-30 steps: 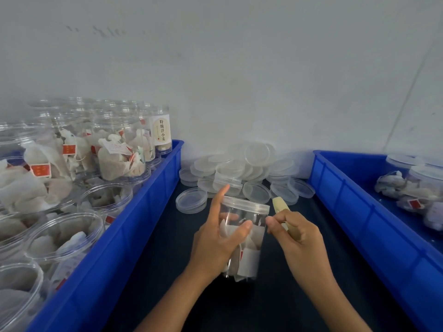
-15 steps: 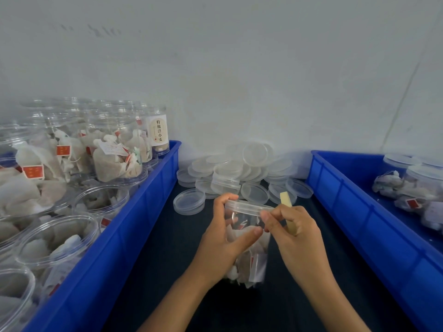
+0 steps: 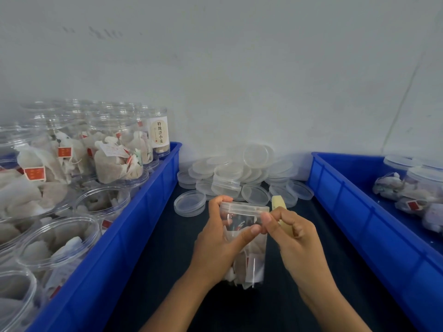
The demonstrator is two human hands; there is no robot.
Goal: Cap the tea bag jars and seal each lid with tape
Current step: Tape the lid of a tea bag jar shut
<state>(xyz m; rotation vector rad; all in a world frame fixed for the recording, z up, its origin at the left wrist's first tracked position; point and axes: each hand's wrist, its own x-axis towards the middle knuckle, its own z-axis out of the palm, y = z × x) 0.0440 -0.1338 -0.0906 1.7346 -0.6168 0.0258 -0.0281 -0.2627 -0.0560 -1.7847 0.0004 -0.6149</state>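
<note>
A clear tea bag jar [image 3: 249, 257] stands upright on the dark table between two blue bins, with a clear lid [image 3: 244, 208] on top. My left hand [image 3: 220, 243] grips the jar from the left, fingers curled over the lid's rim and thumb across the front. My right hand [image 3: 291, 233] is at the jar's right side, its thumb and forefinger pinched at the wall just under the lid. A pale yellow tool [image 3: 279, 203] sticks up out of that hand. The tape itself is too clear to make out.
A heap of loose clear lids [image 3: 242, 173] lies against the white wall behind the jar. The left blue bin [image 3: 134, 224] holds several uncapped jars of tea bags [image 3: 115, 154]. The right blue bin [image 3: 354, 212] holds capped jars [image 3: 417, 188].
My left hand's fingers, raised a second ago, have curled down onto the lid's rim. My right hand has moved in to the jar just under the lid.
</note>
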